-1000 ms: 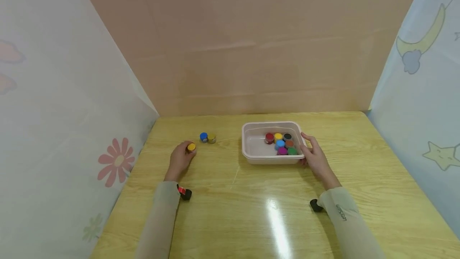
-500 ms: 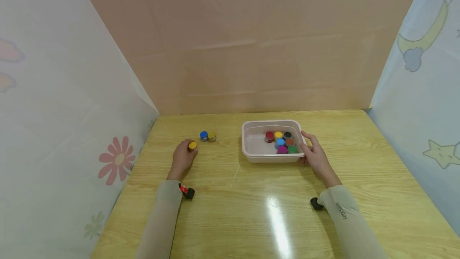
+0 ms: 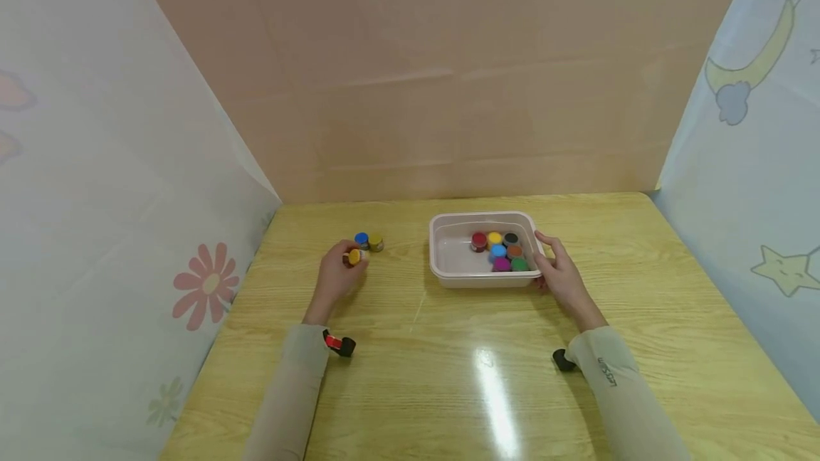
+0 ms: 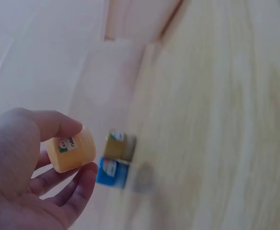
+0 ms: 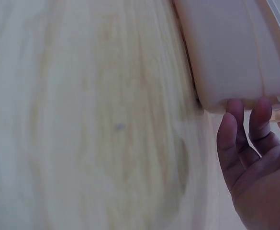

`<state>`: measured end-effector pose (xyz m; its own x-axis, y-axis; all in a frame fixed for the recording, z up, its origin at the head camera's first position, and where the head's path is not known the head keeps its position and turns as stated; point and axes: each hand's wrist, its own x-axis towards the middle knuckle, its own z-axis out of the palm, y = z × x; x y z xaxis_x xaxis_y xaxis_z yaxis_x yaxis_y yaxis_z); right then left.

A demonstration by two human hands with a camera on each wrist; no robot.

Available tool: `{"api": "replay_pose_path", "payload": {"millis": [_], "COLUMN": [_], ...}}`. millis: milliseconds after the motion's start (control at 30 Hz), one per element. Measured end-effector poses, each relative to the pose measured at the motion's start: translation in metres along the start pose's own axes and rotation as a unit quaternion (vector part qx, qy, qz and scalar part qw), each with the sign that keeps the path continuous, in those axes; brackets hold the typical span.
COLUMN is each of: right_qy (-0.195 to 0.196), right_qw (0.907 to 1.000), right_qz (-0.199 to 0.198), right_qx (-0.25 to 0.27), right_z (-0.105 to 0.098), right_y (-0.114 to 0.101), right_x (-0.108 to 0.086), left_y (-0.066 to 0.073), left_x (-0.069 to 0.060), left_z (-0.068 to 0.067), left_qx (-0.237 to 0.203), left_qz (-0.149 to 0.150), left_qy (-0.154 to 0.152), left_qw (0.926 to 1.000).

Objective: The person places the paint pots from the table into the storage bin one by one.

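My left hand (image 3: 338, 277) pinches a small yellow-orange paint jar (image 4: 68, 152) between thumb and fingers, tilted on its side above the table. Just beyond it, a blue-lidded jar (image 3: 361, 239) and a dark yellow jar (image 3: 376, 242) stand side by side. My right hand (image 3: 564, 279) grips the right end of a pale pink plastic container (image 3: 483, 281), with fingertips against its outer wall in the right wrist view. Several jars are gathered in the container's right half, among them a red jar (image 3: 479, 241), a light blue jar (image 3: 497, 253) and a green jar (image 3: 519, 264).
The wood-grain table (image 3: 410, 361) runs back to a brown paper wall (image 3: 410, 91). Patterned pale sheets hang at the left (image 3: 128, 162) and right (image 3: 756, 183). Inside the container, the left part of the floor is bare.
My left hand has lifted the yellow-orange jar, moved it a little to the right and tipped it. My right hand and the container stay in place.
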<state>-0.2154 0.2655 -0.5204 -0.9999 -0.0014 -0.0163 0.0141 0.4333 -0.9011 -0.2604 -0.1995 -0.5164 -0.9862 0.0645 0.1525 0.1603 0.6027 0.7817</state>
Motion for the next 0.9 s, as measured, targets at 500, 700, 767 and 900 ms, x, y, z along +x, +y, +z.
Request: {"api": "replay_pose_path", "payload": {"millis": [500,700,767,900], "right_qy": [0.013,0.015,0.016,0.017], "right_qw": [0.9997,0.9998,0.9998,0.9998], "right_qz": [-0.019,-0.015,-0.014,-0.01], "right_qx": [-0.003,-0.005,-0.004,-0.004], "right_z": [0.002,0.002,0.003,0.003], "right_y": [0.009,0.009,0.009,0.008], "right_x": [0.001,0.001,0.001,0.0], "left_y": [0.035,0.048,0.051,0.058], "left_x": [-0.002,-0.004,-0.004,-0.004], "left_z": [0.008,0.012,0.014,0.019], "left_qx": [-0.051,-0.08,-0.091,-0.109], "left_qz": [0.048,0.07,0.07,0.07], "left_qy": [-0.013,-0.019,-0.021,-0.026], "left_qw": [0.9975,0.9941,0.9932,0.9913]}}
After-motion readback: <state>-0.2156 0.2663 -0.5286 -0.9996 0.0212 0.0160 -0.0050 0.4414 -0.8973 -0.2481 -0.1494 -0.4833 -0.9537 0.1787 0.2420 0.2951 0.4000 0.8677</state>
